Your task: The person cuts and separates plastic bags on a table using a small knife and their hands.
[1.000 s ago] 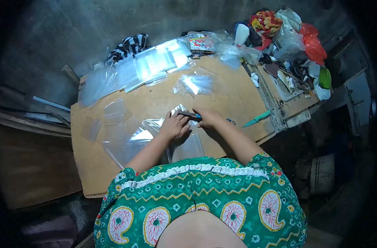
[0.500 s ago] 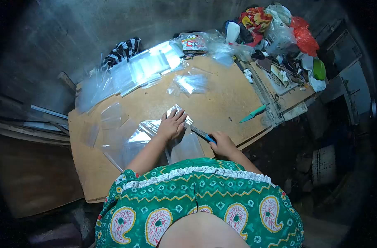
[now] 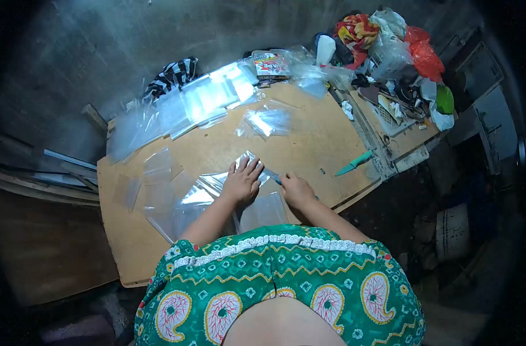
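Head view showed the left hand (image 3: pixel 241 183), fingers spread, pressing flat glossy clear plastic sheets (image 3: pixel 199 196) on the wooden tabletop (image 3: pixel 309 144); beside it, the right hand (image 3: pixel 296 190) gripped a blue-handled blade (image 3: pixel 273 176).

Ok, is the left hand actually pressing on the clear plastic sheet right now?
Touching. The head view shows the left hand lying flat, fingers spread, directly on the clear plastic sheet on the wooden board, with no gap visible beneath the palm.

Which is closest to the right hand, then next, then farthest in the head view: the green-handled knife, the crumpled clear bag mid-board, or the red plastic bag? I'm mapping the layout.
From the right hand:
1. Green-handled knife, to its right near the board's edge.
2. Crumpled clear bag, ahead, mid-board.
3. Red plastic bag, far right corner pile.
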